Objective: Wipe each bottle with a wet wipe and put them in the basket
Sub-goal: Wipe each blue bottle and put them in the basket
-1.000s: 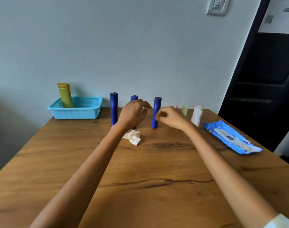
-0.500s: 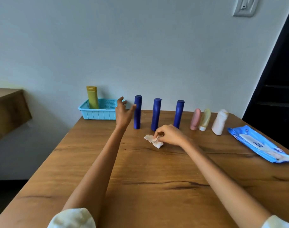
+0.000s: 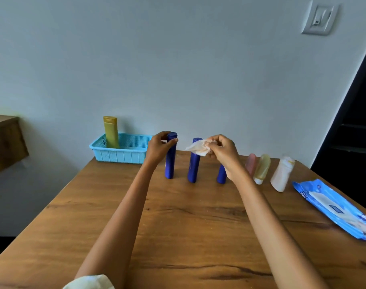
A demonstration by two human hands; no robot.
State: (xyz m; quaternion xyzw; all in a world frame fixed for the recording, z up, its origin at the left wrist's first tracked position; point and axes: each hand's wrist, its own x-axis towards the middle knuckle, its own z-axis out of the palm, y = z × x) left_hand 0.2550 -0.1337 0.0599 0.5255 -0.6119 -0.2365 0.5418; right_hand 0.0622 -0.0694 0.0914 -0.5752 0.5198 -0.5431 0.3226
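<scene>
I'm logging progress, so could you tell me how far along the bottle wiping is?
Done: one yellow bottle stands in the basket. In hand: the left hand grips the leftmost blue bottle; the right hand holds the wipe. Left: all six bottles on the table.

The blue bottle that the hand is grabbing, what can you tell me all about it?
The leftmost blue bottle is a tall, slim tube, deep blue all over, with a rounded cap of the same colour. It looks like smooth, slightly shiny plastic. It stands upright on the wooden table, first in a row of three matching ones, just right of the light blue basket. The left hand grips it near the top, fingers curled round the cap end. No label shows.
</scene>
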